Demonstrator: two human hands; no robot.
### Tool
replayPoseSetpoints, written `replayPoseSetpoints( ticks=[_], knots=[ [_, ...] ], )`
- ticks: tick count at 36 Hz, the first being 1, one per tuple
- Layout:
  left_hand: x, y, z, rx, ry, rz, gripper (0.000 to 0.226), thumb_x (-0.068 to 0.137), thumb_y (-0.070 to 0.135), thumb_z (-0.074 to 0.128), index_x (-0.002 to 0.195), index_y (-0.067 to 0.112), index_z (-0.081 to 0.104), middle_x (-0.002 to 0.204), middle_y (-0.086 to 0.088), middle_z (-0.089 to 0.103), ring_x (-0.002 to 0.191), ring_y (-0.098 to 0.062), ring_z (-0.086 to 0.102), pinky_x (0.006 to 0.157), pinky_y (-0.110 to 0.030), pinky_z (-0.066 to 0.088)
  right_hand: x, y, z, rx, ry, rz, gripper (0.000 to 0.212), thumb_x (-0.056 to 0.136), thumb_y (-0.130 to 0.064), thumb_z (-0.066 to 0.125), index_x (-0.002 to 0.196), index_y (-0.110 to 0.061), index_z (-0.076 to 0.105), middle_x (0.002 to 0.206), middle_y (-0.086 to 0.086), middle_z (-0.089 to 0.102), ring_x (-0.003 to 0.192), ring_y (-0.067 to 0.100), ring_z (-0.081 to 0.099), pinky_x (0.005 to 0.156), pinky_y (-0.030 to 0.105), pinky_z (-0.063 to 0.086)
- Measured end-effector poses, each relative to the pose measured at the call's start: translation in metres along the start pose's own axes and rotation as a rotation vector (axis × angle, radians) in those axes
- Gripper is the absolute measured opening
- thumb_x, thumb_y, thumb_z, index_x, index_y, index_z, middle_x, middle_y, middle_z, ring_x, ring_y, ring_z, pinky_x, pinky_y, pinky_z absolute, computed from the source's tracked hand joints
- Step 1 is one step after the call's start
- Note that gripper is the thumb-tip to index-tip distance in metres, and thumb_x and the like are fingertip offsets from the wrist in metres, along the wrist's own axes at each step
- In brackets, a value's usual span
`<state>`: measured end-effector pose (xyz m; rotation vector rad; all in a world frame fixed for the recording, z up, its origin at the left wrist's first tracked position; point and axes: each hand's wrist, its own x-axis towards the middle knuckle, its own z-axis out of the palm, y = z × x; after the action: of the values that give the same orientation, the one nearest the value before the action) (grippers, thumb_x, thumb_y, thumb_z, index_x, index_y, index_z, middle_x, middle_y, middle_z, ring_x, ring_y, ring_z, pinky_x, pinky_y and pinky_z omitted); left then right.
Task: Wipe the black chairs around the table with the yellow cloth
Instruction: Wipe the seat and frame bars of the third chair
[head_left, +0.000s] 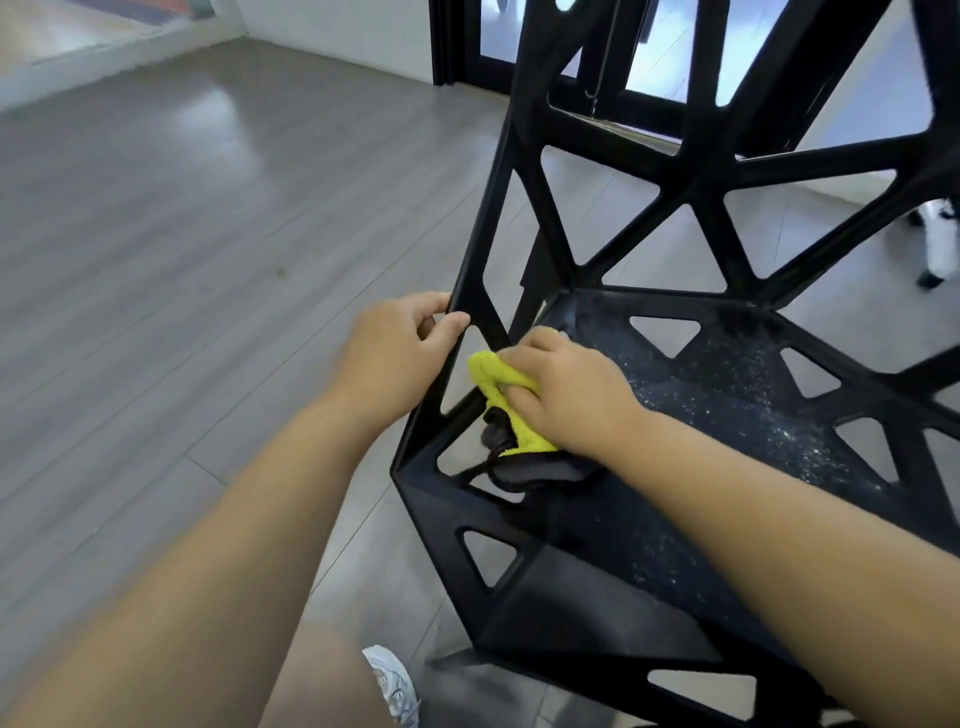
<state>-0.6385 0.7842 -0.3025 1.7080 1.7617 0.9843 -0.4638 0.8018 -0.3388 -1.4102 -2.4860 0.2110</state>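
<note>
A black chair with triangular cut-outs fills the right half of the head view, its seat speckled with pale dust. My left hand grips the chair's left edge bar, thumb over the bar. My right hand holds the yellow cloth bunched against the seat's left side, near that bar. A dark grey part of the cloth hangs below my right wrist.
Grey wood-look floor spreads to the left. A dark-framed glass door stands behind the chair. A white object with black feet is at the right edge. My shoe shows at the bottom.
</note>
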Motion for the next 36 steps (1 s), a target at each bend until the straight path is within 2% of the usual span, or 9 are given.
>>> replayPoseSetpoints(
  ticks=[6,10,13,15,18,20,23,30,36],
  knots=[
    [0.002,0.004,-0.003,0.092,-0.006,-0.007,0.020,0.094,0.029,0.052,0.097,0.016,0.068,0.062,-0.003,0.051,0.056,-0.015,0.043,0.053,-0.027,0.033,0.001,-0.011,-0.003,0.120,-0.028,0.157,0.033,0.091,-0.033,0.051,0.123,-0.029,0.057,0.113,0.000,0.054,0.105,0.029,0.054,0.084,0.037,0.043],
    [0.005,0.005,-0.005,0.106,-0.028,-0.005,0.016,0.092,0.026,0.055,0.090,0.018,0.068,0.059,0.000,0.049,0.053,-0.012,0.043,0.052,-0.025,0.033,-0.015,-0.010,-0.005,0.190,0.005,0.173,0.030,0.090,-0.029,0.052,0.120,-0.033,0.052,0.111,-0.007,0.058,0.100,0.024,0.054,0.084,0.036,0.042],
    [0.011,0.010,-0.004,0.126,-0.015,-0.028,0.010,0.089,0.026,0.058,0.085,0.020,0.065,0.066,0.000,0.056,0.061,-0.014,0.052,0.058,-0.029,0.042,-0.001,0.007,-0.005,0.226,0.087,0.312,0.021,0.088,-0.024,0.051,0.107,-0.034,0.048,0.097,-0.011,0.057,0.086,0.022,0.052,0.073,0.035,0.039],
    [0.017,0.015,-0.002,0.102,0.011,-0.049,0.010,0.087,0.025,0.060,0.094,0.019,0.065,0.079,-0.002,0.062,0.075,-0.019,0.059,0.068,-0.033,0.048,0.017,0.026,-0.002,0.154,0.133,0.409,0.018,0.089,-0.022,0.049,0.104,-0.031,0.048,0.097,-0.005,0.058,0.087,0.026,0.053,0.068,0.035,0.036],
    [0.033,0.025,0.003,0.103,0.054,0.027,0.041,0.090,0.023,0.059,0.130,0.020,0.050,0.096,0.003,0.057,0.086,-0.017,0.056,0.074,-0.026,0.040,0.041,0.037,0.005,0.150,0.096,0.516,0.022,0.091,-0.029,0.049,0.113,-0.029,0.052,0.109,0.004,0.057,0.099,0.031,0.054,0.072,0.034,0.038],
    [0.048,0.030,0.006,0.138,0.084,0.086,0.052,0.092,0.023,0.056,0.141,0.018,0.038,0.108,0.001,0.056,0.091,-0.017,0.053,0.077,-0.025,0.037,0.045,0.028,0.011,0.174,0.059,0.501,0.035,0.092,-0.038,0.050,0.125,-0.026,0.051,0.121,0.005,0.050,0.109,0.030,0.050,0.082,0.036,0.038],
    [0.068,0.033,0.014,0.216,0.089,0.125,0.052,0.095,0.020,0.052,0.143,0.014,0.035,0.128,-0.007,0.053,0.112,-0.026,0.050,0.091,-0.032,0.038,0.030,0.011,0.019,0.185,0.065,0.409,0.047,0.093,-0.044,0.049,0.134,-0.022,0.043,0.128,0.005,0.043,0.111,0.032,0.046,0.093,0.039,0.039],
    [0.069,0.023,0.028,0.165,0.190,0.187,0.041,0.096,0.016,0.048,0.137,0.011,0.045,0.134,-0.006,0.052,0.123,-0.022,0.048,0.097,-0.027,0.035,0.023,0.035,0.032,0.058,0.223,0.170,0.041,0.082,-0.029,0.043,0.117,-0.015,0.060,0.102,0.009,0.058,0.077,0.038,0.057,0.058,0.042,0.051],
    [0.067,0.021,0.026,0.140,0.197,0.195,0.040,0.097,0.017,0.047,0.137,0.014,0.046,0.135,-0.001,0.052,0.121,-0.018,0.048,0.095,-0.022,0.035,0.081,0.085,0.018,-0.128,0.106,0.531,0.032,0.095,-0.015,0.041,0.124,-0.008,0.049,0.123,0.012,0.050,0.108,0.036,0.049,0.077,0.038,0.041]
  ],
)
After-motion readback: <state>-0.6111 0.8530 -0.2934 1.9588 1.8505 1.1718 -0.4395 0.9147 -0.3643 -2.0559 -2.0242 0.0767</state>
